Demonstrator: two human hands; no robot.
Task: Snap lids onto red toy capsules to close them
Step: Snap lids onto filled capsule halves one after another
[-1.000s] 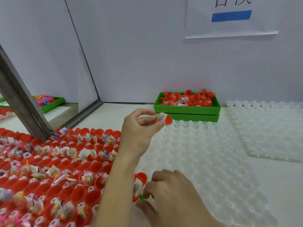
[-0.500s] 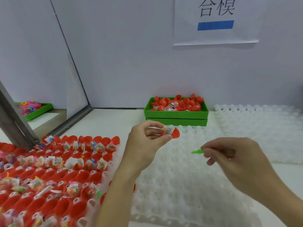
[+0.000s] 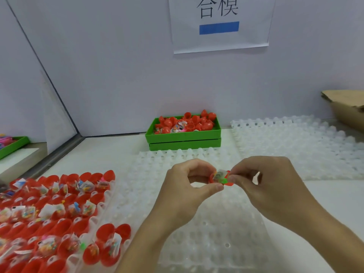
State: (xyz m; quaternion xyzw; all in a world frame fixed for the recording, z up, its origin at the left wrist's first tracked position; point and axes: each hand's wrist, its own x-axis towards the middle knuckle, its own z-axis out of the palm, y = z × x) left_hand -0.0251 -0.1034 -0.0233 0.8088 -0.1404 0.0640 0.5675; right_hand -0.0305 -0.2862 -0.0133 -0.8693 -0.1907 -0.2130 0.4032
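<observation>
Now that the right hand (image 3: 262,186) has crossed to the left hand (image 3: 189,186), both pinch 1 red capsule (image 3: 220,177) between fingertips, held above the clear tray (image 3: 197,243), in front of the green bin (image 3: 183,135). Half a second ago the right hand was apart from it, carrying a small green piece (image 3: 223,181); that piece now sits at the capsule's open mouth beside a paper packet, so the toy seems to be going in, and no lid is on yet. The view has also tipped up: more of the wall sign (image 3: 218,22) shows, and a cardboard box (image 3: 346,107) appears right of the bin. Filled open capsules (image 3: 59,213) wait left of the tray.
</observation>
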